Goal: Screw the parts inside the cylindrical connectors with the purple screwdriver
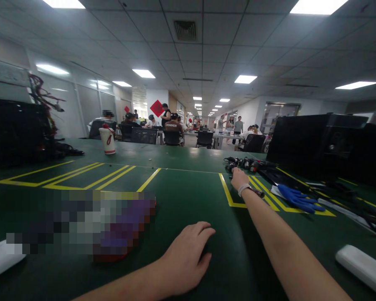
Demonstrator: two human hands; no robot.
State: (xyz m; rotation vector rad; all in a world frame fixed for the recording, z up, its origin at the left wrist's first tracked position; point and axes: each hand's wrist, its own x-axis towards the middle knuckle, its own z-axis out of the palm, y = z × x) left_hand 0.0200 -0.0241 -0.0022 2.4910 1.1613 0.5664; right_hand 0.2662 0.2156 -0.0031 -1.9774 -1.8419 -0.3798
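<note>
My left hand (190, 255) is held low over the green table (188, 188), fingers and thumb apart, holding nothing. Farther off, my right hand (239, 179) reaches to a cluster of dark cables and small parts (246, 163) near the table's back right. Its fingers look closed there, but what they grip is hidden and too small to name. A pale band (243, 189) circles the right wrist. Just beyond that wrist lies a dark rod-like piece with a metallic end (259, 193). Yellow tape lines (230, 198) mark the table under this hand.
Blue gloves (297, 198) lie right of my forearm. A white object (362, 263) sits at the lower right, and a blurred-out purple-and-red item (125, 230) lies left. A paper cup (107, 140) stands at the back left. Black monitors (313, 138) stand at right. People sit beyond.
</note>
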